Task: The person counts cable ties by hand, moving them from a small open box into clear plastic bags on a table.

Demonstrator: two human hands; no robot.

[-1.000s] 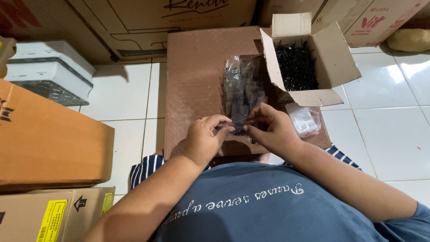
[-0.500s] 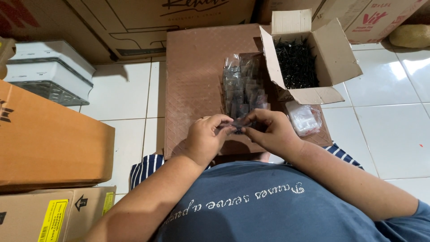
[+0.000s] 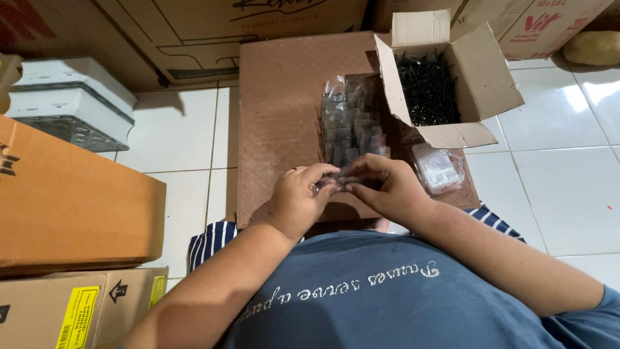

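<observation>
Pinching small clear bag (image 3: 340,183) w/ both hands: left hand (image 3: 298,200) & right hand (image 3: 386,189) fingers closed on it, near board's (image 3: 278,116) front edge; sealing step, needs firm press.

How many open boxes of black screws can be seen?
1. The open box of black screws stands on the brown board, ahead and right of both hands. Other cartons around appear closed.

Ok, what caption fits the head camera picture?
Both hands, left hand and right hand, pinch a small clear bag beside an open box of black screws.
</observation>
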